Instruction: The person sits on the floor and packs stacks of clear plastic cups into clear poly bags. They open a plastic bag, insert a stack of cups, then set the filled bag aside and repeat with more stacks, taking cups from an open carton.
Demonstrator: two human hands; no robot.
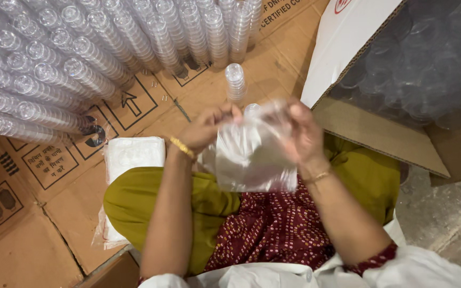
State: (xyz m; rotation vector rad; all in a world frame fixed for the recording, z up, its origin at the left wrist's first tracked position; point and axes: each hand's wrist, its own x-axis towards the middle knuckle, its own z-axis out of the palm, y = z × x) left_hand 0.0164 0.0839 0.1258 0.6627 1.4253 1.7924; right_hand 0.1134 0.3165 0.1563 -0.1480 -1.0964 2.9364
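Note:
My left hand (205, 129) and my right hand (301, 133) both pinch the top edge of a thin clear plastic bag (249, 160), which hangs between them over my lap. Just beyond the bag stands a short stack of clear plastic cups (235, 81) on flattened cardboard (134, 101). A second cup top (251, 109) shows right behind the bag's upper edge. Each wrist wears a gold bangle.
Several long stacks of clear cups (54, 74) stand packed together at the upper left. An open cardboard box (401, 106) lined with plastic and holding cups sits at the right. A pack of white bags (129, 154) lies by my left knee. Bare concrete floor (444, 213) is at lower right.

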